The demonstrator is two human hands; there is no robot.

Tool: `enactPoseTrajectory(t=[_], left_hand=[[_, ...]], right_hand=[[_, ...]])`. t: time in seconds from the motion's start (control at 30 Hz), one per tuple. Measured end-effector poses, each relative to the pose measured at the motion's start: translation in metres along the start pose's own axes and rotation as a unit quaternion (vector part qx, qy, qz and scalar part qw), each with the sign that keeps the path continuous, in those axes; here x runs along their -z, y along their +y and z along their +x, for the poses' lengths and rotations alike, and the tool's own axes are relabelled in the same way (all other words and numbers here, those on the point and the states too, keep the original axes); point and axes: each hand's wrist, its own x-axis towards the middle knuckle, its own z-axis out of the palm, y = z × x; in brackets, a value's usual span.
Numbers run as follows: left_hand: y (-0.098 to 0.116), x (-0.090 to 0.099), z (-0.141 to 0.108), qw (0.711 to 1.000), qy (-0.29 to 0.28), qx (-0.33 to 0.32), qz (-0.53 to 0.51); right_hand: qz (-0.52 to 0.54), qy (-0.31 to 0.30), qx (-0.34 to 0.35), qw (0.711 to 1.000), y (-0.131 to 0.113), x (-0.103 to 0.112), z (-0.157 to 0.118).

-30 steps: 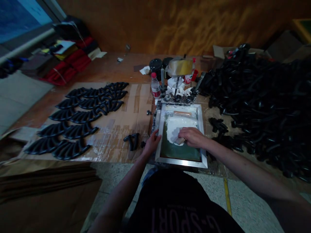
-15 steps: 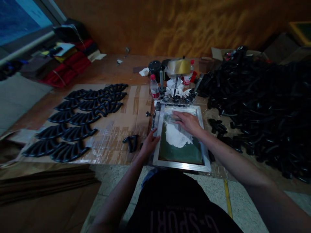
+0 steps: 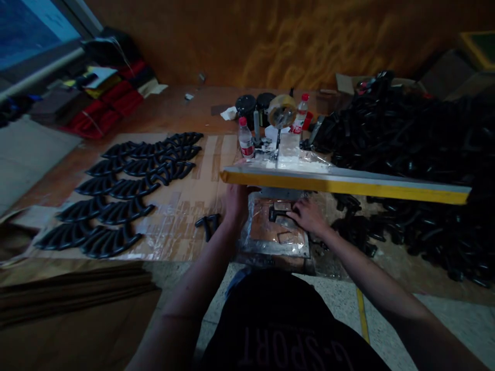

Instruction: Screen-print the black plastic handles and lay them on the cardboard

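**Screen frame lifted, black part under the right hand**

The left hand (image 3: 235,202) props the raised screen frame (image 3: 344,183) at its near corner; its grip is hidden behind the frame edge, so I cannot tell how it closes. The right hand (image 3: 308,216) has fingers pinching the black plastic part (image 3: 277,213) on the taped platen (image 3: 276,234). If the left hand slips, the frame could drop onto the right. Wet print on the part could smear; it cannot be made out in the gloom.
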Motion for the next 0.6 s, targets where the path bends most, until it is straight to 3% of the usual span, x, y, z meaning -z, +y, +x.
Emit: enactPoseTrajectory(t=[0.03,0.1,0.17,0.23,0.3,0.43,0.6], left_hand=[[-0.011,-0.001,-0.010,0.999,-0.002,0.041,0.004],[-0.037,-0.001,-0.039,0.982,-0.049,0.183,0.024],[-0.066,0.001,-0.069,0.931,-0.120,0.343,0.039],[-0.089,0.003,-0.092,0.892,-0.142,0.427,0.030],[-0.105,0.004,-0.101,0.881,-0.137,0.453,0.016],[-0.117,0.003,-0.094,0.883,-0.126,0.452,0.019],[-0.118,-0.011,-0.091,0.899,-0.092,0.422,-0.071]], right_hand=[[-0.042,-0.031,0.010,0.999,-0.013,-0.009,-0.003],[-0.085,-0.061,-0.009,0.994,-0.033,-0.018,-0.005],[-0.090,-0.062,-0.034,0.993,-0.043,-0.018,-0.006],[-0.080,-0.065,-0.028,0.994,-0.044,-0.015,-0.007],[-0.057,-0.072,-0.010,0.996,-0.040,-0.013,-0.009],[-0.020,-0.059,0.023,0.998,-0.036,-0.012,-0.015],[0.005,-0.003,0.107,0.994,-0.067,-0.016,-0.028]])
